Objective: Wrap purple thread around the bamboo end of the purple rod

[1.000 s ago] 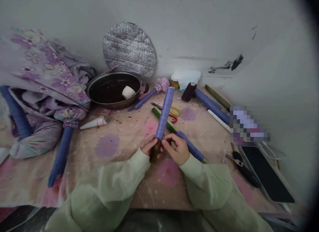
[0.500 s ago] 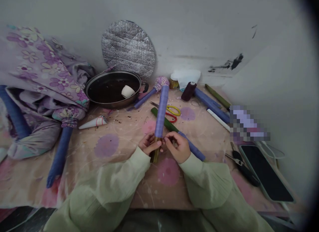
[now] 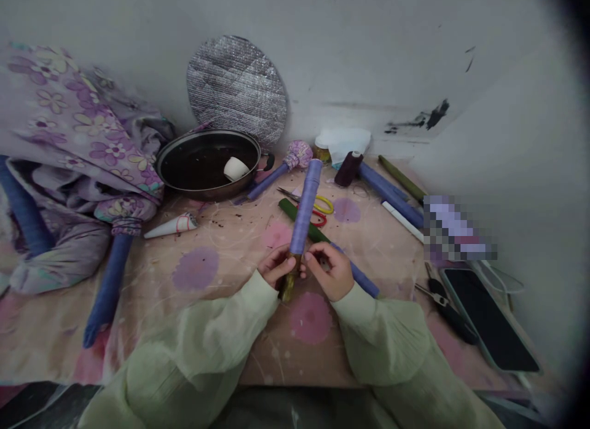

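Note:
My left hand (image 3: 277, 266) is closed around the brown lower end of a slim stick-like tube whose upper part is wrapped in purple-blue material (image 3: 304, 211). The tube leans slightly to the right, its top pointing away from me. Close beside it on the right is my right hand (image 3: 332, 272), thumb and forefinger pinched together next to the lower edge of the wrapping. Whatever that pinch holds is too small to make out. Behind the tube lie scissors (image 3: 324, 204) with yellow and red handles, and a green stick (image 3: 290, 211) with a purple-blue end (image 3: 364, 280).
A dark pan (image 3: 203, 186) holding a white cup (image 3: 236, 169) stands back left, near floral cloth (image 3: 50, 122) and a white cone (image 3: 171, 226). A dark thread spool (image 3: 349, 169) is at the back. Right are a phone (image 3: 491, 318) and a black-handled tool (image 3: 456, 318).
The tube's top has tilted to the right and lowered a little. My left hand keeps its hold, and my right hand stays pinched beside it with barely any movement.

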`<action>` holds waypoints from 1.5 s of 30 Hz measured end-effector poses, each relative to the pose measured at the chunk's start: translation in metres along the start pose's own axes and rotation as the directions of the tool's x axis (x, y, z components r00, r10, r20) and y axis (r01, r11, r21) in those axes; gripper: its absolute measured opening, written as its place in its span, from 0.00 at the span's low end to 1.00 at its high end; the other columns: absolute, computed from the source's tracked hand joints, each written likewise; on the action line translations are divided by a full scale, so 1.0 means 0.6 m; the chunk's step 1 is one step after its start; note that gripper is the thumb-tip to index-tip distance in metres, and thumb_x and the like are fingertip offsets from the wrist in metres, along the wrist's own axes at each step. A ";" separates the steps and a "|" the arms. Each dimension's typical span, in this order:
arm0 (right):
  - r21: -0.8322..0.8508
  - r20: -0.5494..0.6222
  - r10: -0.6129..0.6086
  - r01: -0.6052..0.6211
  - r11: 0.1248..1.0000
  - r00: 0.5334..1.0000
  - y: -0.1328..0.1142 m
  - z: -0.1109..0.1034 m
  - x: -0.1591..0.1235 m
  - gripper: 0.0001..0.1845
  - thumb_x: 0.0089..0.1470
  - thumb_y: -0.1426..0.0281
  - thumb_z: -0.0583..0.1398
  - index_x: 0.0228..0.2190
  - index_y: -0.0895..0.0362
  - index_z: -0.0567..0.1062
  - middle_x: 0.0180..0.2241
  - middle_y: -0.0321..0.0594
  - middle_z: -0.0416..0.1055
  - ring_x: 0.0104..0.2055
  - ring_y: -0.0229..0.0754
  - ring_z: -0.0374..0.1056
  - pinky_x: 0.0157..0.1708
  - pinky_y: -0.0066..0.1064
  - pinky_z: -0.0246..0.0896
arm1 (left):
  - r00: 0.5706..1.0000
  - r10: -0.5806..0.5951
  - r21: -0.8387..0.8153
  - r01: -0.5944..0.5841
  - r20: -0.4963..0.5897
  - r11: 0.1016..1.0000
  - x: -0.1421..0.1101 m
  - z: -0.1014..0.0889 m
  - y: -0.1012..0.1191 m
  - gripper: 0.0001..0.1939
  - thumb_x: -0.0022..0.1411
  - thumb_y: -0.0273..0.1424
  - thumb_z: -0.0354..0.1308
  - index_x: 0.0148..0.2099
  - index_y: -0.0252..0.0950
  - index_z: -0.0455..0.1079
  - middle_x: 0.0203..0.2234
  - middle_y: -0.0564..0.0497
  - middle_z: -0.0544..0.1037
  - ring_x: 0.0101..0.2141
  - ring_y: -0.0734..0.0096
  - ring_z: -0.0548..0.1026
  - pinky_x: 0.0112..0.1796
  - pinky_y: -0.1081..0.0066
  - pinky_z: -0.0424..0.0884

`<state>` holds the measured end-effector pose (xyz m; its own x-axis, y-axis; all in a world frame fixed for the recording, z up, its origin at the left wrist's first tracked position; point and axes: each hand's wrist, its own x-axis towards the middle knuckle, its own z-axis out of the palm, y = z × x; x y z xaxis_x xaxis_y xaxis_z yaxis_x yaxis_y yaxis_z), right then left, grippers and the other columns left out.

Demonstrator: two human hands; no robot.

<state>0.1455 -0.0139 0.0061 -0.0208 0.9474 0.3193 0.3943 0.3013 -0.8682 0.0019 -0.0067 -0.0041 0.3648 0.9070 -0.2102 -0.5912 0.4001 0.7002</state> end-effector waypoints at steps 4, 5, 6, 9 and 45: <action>0.013 0.012 0.008 -0.008 1.000 1.000 -0.001 0.001 0.000 0.05 0.53 0.68 0.56 0.26 0.55 0.68 0.18 0.33 0.68 0.20 0.35 0.64 0.23 0.28 0.62 | 0.998 -0.050 -0.027 0.050 0.025 0.998 0.002 -0.004 -0.010 0.22 0.44 0.35 0.68 0.41 0.33 0.68 0.26 0.52 0.75 0.27 0.70 0.75 0.25 0.71 0.71; 0.013 0.013 0.008 -0.008 1.000 1.000 -0.002 0.001 0.000 0.05 0.52 0.68 0.56 0.26 0.55 0.68 0.18 0.33 0.68 0.19 0.35 0.65 0.22 0.28 0.62 | 0.998 -0.059 -0.035 0.060 0.027 0.998 0.004 -0.006 -0.012 0.23 0.43 0.35 0.68 0.40 0.33 0.68 0.26 0.51 0.75 0.26 0.69 0.75 0.24 0.71 0.71; 0.016 0.019 0.008 -0.008 1.000 1.000 -0.004 0.002 0.000 0.05 0.52 0.68 0.56 0.26 0.55 0.68 0.18 0.32 0.68 0.19 0.35 0.65 0.22 0.28 0.61 | 0.997 -0.072 -0.041 0.073 0.029 0.997 0.006 -0.008 -0.013 0.23 0.42 0.36 0.68 0.40 0.33 0.67 0.25 0.51 0.75 0.26 0.69 0.75 0.23 0.70 0.71; 0.036 0.043 0.008 -0.009 0.999 0.999 -0.007 0.003 0.000 0.05 0.53 0.67 0.56 0.26 0.55 0.68 0.17 0.33 0.68 0.20 0.36 0.65 0.23 0.28 0.62 | 0.992 -0.119 -0.052 0.121 0.041 0.991 0.009 -0.010 -0.008 0.21 0.42 0.34 0.68 0.39 0.33 0.67 0.23 0.51 0.75 0.24 0.69 0.74 0.20 0.72 0.70; -0.037 -0.038 -0.021 0.019 0.999 0.999 0.001 -0.003 0.002 0.07 0.52 0.67 0.57 0.25 0.56 0.68 0.20 0.33 0.66 0.21 0.34 0.61 0.22 0.26 0.58 | 0.994 -0.082 -0.063 0.087 0.076 0.994 0.015 -0.014 -0.007 0.23 0.40 0.31 0.70 0.39 0.34 0.67 0.28 0.53 0.75 0.25 0.71 0.75 0.25 0.69 0.73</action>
<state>0.1473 -0.0129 0.0063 0.0056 0.9362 0.3514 0.4274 0.3155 -0.8472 0.0015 0.0010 -0.0149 0.4658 0.8585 -0.2146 -0.6017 0.4851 0.6345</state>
